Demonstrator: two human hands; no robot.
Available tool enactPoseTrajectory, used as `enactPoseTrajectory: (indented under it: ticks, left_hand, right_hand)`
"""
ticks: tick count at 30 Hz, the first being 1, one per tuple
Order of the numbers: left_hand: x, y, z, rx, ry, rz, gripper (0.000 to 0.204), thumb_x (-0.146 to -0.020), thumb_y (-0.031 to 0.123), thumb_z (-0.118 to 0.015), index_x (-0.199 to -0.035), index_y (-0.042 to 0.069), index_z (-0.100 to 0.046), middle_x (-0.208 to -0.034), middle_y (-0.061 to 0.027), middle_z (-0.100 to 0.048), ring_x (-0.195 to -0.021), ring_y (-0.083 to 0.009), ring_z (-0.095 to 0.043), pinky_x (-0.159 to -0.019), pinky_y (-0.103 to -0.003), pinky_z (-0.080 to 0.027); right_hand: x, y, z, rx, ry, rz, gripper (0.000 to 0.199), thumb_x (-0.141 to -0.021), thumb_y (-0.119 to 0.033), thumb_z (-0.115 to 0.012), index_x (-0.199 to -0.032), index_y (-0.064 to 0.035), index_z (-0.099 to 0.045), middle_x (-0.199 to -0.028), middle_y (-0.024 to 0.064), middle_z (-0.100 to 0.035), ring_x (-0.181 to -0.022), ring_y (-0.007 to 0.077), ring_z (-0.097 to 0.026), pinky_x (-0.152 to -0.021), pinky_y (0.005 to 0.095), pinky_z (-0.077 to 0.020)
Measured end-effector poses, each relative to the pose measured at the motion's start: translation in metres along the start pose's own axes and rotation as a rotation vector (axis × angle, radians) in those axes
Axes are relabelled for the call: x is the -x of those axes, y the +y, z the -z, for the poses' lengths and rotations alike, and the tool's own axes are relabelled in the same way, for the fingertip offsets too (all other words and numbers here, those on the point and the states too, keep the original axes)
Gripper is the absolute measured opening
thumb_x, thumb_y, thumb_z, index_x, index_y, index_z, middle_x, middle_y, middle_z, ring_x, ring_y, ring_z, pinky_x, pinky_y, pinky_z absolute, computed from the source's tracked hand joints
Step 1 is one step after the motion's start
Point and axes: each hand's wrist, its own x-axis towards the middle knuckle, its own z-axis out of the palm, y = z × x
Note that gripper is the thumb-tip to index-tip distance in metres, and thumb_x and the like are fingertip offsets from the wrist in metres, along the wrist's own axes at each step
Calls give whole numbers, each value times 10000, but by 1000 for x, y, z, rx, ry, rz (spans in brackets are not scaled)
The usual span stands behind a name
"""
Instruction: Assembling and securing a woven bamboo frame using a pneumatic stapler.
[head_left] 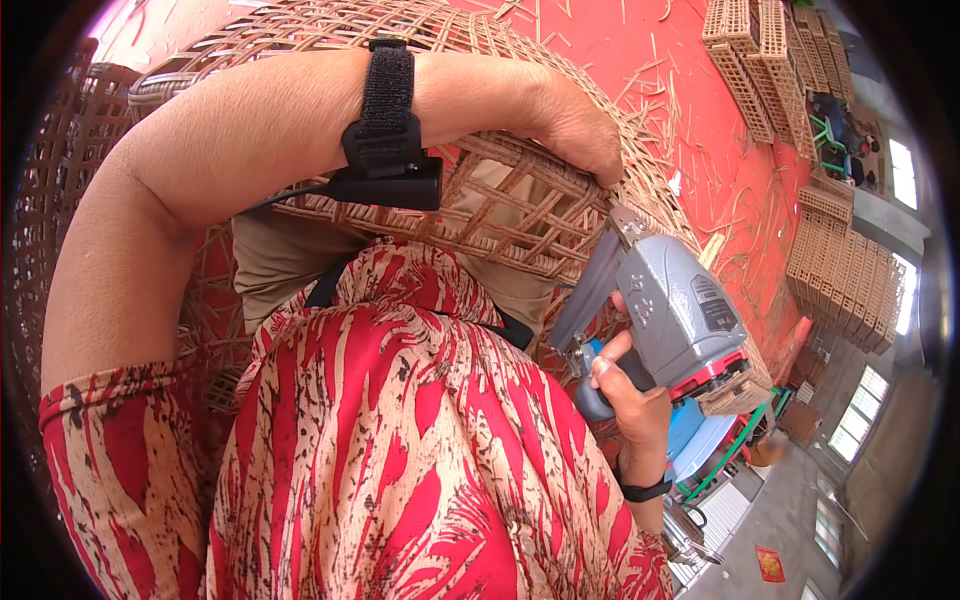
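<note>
A large brown woven basket (480,225) lies across my lap, with open lattice sides and a thick braided rim. My left arm reaches over it, and my left hand (585,135) bends down onto its right end, closed against the weave with the fingertips mostly hidden. In my right hand (632,395) is a grey nail gun (685,305), my fingers wrapped round its handle near the trigger. The tool's nose touches or nearly touches the basket just below my left hand; the exact contact is hidden. A black strap with a small box (385,180) sits on my left wrist.
Loose cane strips (650,95) litter the red floor (600,40). Stacks of woven pieces (845,270) stand at the right, with more (765,65) at the far right. Another dark woven piece (75,150) is at the left. A blue thing (695,435) lies beyond my right wrist.
</note>
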Motion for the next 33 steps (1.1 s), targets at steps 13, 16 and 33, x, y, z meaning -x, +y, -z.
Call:
enactPoseTrajectory:
  ticks: [13, 16, 33]
  left_hand:
    - [7, 12, 2, 122, -12, 105, 496, -932, 475, -538, -1085, 30, -696, -1011, -124, -710, -888, -219, -641, -855, -374, -479]
    - [5, 10, 2, 256, -33, 214, 471, -907, 460, -574, -1053, 32, -709, -946, -115, -716, -855, -209, -640, -837, -370, -481]
    - [-2, 4, 0, 74, 28, 106, 320, -903, 278, -502, -929, 13, -679, -846, -132, -684, -766, -220, -610, -763, -382, -479]
  right_hand:
    - [4, 1, -7, -27, 46, -18, 82, -800, -59, -694, -786, -46, -614, -760, -8, -576, -720, 97, -533, -668, 268, -434]
    - [4, -2, -7, -42, 43, -13, 81, -801, -53, -695, -791, -47, -615, -758, -11, -576, -711, 92, -532, -658, 263, -434]
    - [7, -8, -22, -128, 79, -66, 107, -851, -140, -657, -794, -60, -614, -682, -11, -581, -621, 66, -527, -578, 223, -409]
